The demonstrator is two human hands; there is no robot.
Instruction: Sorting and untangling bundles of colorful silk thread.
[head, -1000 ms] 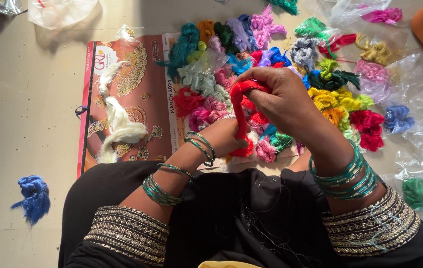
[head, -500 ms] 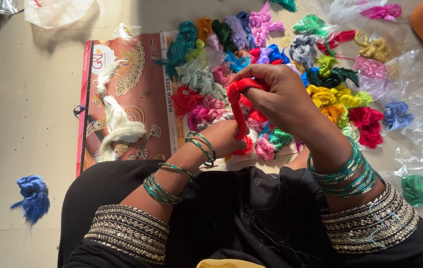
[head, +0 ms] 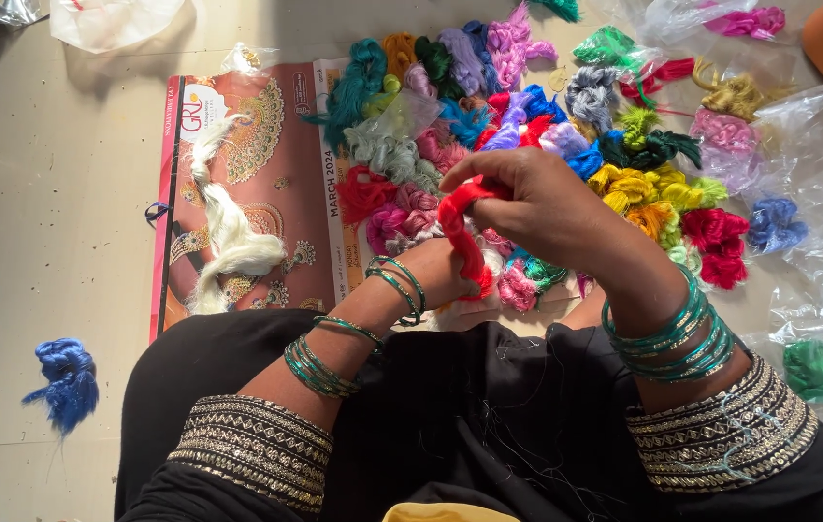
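Barely shifted, both hands (head: 518,213) grip red thread bundle (head: 464,237) stretched between them.

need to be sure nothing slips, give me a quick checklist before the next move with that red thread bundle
1. Red thread bundle gripped at its top by right hand: ok.
2. Left hand holding the bundle's lower end: ok, though its fingers are partly hidden.
3. Bundle free of the coloured thread pile behind it: cannot tell.
4. White thread hank lying apart from the hands, on the printed sheet: ok.
5. Bangles not snagging loose thread: cannot tell.
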